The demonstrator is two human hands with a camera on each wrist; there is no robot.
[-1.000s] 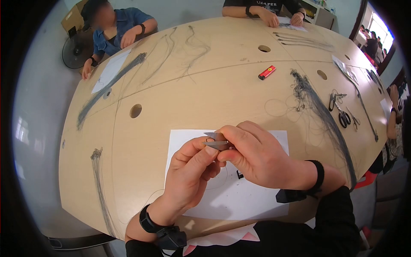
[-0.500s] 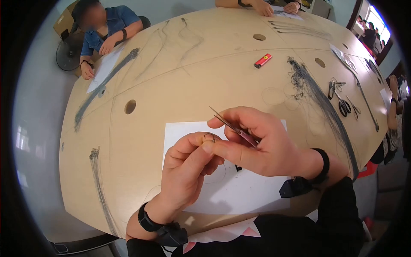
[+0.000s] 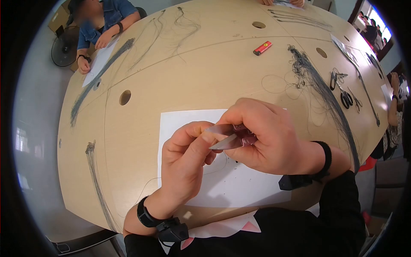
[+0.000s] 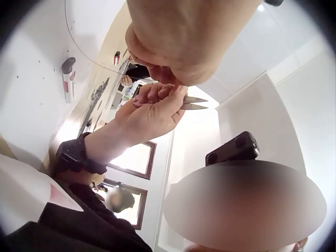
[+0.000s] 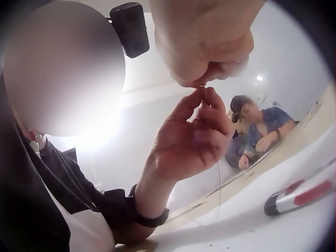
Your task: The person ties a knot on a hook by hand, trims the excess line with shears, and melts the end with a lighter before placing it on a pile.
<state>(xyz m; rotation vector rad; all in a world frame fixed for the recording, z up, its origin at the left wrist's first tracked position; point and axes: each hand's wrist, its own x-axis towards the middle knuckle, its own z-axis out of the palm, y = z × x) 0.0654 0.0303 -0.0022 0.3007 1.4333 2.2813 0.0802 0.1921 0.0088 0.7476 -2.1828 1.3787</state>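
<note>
In the head view, my left hand (image 3: pixel 184 160) pinches a thin dark strand (image 5: pixel 218 184) between thumb and forefinger above a white sheet (image 3: pixel 244 190). The strand trails down from that hand in the right wrist view. My right hand (image 3: pixel 267 135) grips small pink-handled scissors (image 3: pixel 249 139), their two blades parted and pointing left at the left fingertips. The left wrist view shows both blades sticking out past the right fingers. The pinched end of the strand is hidden behind a blade and the fingertips. Beneath the hands lies a white, red and black lighter-like object (image 5: pixel 302 197).
A long bundle of dark strands (image 3: pixel 329 103) with a curly end lies to the right, near black-handled scissors (image 3: pixel 346 99). A red lighter (image 3: pixel 262 48) lies farther back. More bundles (image 3: pixel 96 171) lie on the left. Another person (image 3: pixel 111 30) sits across the table.
The scissors' blades were at the left fingertips, then swung up and away while the right thumb touched the left fingertips. Now the blades are back at the left fingertips, parted.
</note>
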